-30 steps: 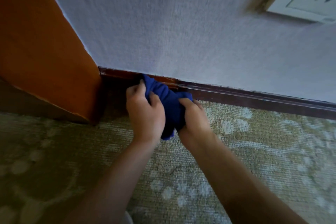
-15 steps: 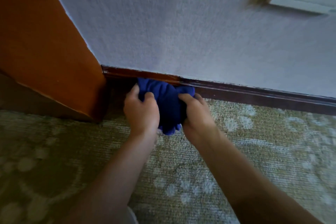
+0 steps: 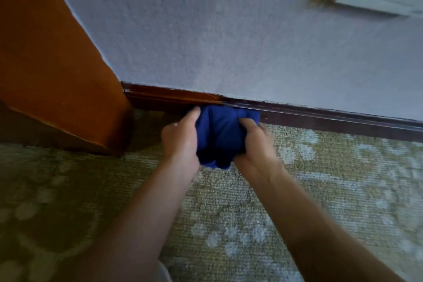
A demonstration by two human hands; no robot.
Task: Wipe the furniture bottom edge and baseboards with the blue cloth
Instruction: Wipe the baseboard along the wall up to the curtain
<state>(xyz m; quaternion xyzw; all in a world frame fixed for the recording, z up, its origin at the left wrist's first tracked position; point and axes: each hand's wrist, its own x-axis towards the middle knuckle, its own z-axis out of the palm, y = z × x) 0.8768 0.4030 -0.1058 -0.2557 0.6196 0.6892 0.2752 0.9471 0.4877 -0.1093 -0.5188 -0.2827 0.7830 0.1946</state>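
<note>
a person wipes the dark baseboard [image 3: 320, 119] just right of the orange wooden furniture [image 3: 57, 80], the baseboard step in hand by the look of it. left of the blue cloth [image 3: 217, 137], the left hand [image 3: 180, 142] grips the bunched fabric with curled fingers; right of it, the right hand [image 3: 254, 144] clutches it likewise. the cloth presses against the baseboard, above the patterned carpet [image 3: 320, 190]. next likely calls for sliding along the strip.

We now see the blue cloth [image 3: 219, 137] bunched lower and shifted right along the baseboard [image 3: 320, 117], off its top edge. Our left hand [image 3: 180, 142] and right hand [image 3: 256, 146] have slid right with it, closer together.
</note>
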